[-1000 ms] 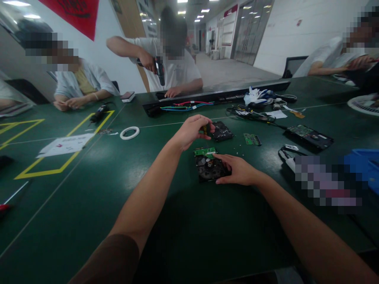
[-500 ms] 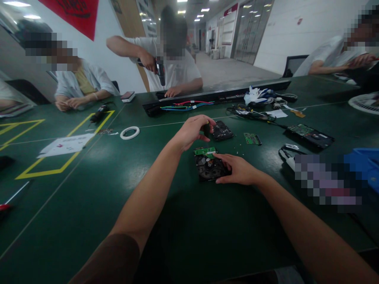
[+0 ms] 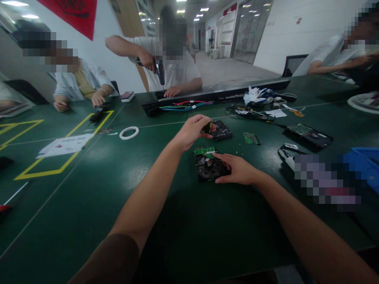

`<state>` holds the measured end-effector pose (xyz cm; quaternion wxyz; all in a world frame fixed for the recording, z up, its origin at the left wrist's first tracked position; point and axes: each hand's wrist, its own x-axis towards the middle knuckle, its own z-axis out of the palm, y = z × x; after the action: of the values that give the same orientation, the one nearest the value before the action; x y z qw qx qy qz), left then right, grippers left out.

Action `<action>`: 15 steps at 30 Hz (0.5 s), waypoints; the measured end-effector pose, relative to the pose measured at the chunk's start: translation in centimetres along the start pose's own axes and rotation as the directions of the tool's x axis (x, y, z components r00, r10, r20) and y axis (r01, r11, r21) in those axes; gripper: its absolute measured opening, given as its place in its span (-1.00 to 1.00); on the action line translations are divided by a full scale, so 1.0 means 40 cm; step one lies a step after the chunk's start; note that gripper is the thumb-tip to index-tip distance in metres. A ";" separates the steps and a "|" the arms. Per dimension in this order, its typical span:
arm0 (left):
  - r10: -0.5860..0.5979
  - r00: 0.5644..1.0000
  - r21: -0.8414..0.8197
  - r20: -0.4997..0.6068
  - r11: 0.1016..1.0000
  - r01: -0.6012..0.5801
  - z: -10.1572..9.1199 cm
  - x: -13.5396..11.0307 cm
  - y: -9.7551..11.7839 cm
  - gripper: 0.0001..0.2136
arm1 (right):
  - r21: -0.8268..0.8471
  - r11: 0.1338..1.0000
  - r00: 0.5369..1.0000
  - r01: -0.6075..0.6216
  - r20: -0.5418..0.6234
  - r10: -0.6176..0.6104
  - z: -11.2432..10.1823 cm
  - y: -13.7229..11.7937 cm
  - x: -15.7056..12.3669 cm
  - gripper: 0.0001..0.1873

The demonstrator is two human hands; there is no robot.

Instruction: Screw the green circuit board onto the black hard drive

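Below my hands, a hard drive (image 3: 208, 169) lies on the green table, its green circuit board (image 3: 204, 151) facing up along the far edge. My right hand (image 3: 237, 169) grips the drive's right side, with fingers on the board and thumb at the near edge. Above the board, my left hand (image 3: 195, 130) is closed around the black-and-yellow handle of a screwdriver (image 3: 208, 126). Its thin shaft points down toward the board; whether the tip touches a screw is too small to tell. Just behind lies a second hard drive (image 3: 222, 131).
A loose circuit board (image 3: 251, 138) and tiny screws (image 3: 238, 153) lie to the right. Farther right are a drive with a cable (image 3: 309, 135) and a blue bin (image 3: 363, 165). A tape roll (image 3: 129, 133) sits left. Across the table, a person holds a power drill (image 3: 160, 71).
My left hand has turned slightly, so the screwdriver handle's yellow part now shows. My right hand and the drive stay put. The person at left has reached a hand to the black tool.
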<state>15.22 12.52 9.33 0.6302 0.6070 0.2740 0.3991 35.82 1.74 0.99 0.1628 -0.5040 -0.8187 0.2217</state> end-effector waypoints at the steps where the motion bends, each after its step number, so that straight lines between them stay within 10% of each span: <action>1: -0.003 1.000 0.001 0.003 1.000 0.003 0.001 -0.002 0.002 -0.86 | -0.009 1.000 1.000 0.001 0.004 -0.001 -0.001 -0.001 0.000 0.13; 15: -0.017 1.000 -0.046 0.011 0.999 0.018 -0.005 0.006 -0.009 -0.85 | 0.100 0.993 0.965 -0.062 -0.250 0.085 0.045 0.011 0.032 -0.55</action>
<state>15.23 12.84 9.00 0.6491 0.5918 0.2666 0.3966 34.70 2.72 -0.71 0.2807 -0.5504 -0.7608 0.1985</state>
